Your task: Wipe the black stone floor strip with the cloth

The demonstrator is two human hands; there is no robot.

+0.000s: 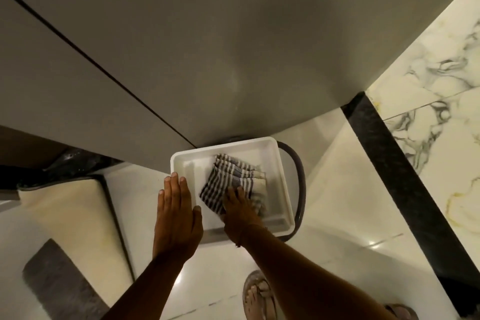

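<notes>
Cloth [232,181]: striped grey and white, bunched in the right half of a white tub [276,161] standing on the floor beside a grey cabinet front.
Right hand [241,209]: inside the tub, pressed on the near edge of the cloth; whether clenched on it or only resting cannot be told.
Left hand [176,212]: released, fingers straight, flat over the tub's left rim, holding nothing.
Strip [405,182]: black stone, running diagonally across the floor to the right of the tub, well apart from the cloth; not yet wiped.
Risk: lifted sopping, likely to drip across the glossy tiles on the way; pulled hard, likely to tip the tub unless steadied.
Floor [335,189]: pale polished tile, veined marble beyond the strip, grey mat [59,283] at lower left, sandalled foot [258,296] near the bottom edge.
Room: dim, warm light.
</notes>
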